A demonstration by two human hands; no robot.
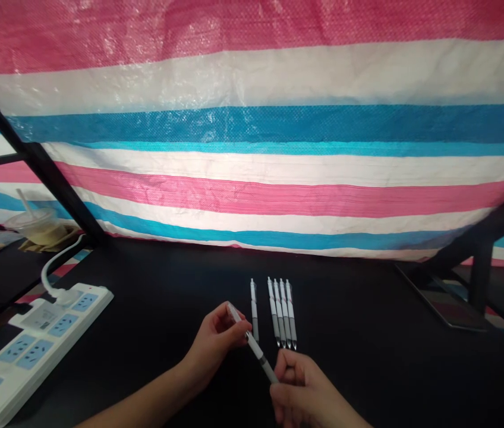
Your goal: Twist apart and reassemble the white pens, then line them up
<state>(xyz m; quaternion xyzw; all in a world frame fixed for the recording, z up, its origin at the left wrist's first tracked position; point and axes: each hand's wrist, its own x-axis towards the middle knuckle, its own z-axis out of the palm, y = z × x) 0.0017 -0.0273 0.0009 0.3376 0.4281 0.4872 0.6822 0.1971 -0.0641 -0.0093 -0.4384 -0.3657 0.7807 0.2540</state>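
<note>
A white and grey pen slants between my two hands, above the black table. My left hand pinches its white upper end between thumb and fingers. The fingers of my right hand close round its grey lower end, so the tip is hidden. Just beyond my left hand a similar single pen lies on the table, pointing away from me. To its right, several matching pens lie side by side in a row, their tips toward me, close to my right hand.
A white power strip with a plugged-in cable lies at the left. A dark flat tablet-like object lies at the right by a black frame leg. Behind hangs a striped plastic sheet. A plastic cup stands far left.
</note>
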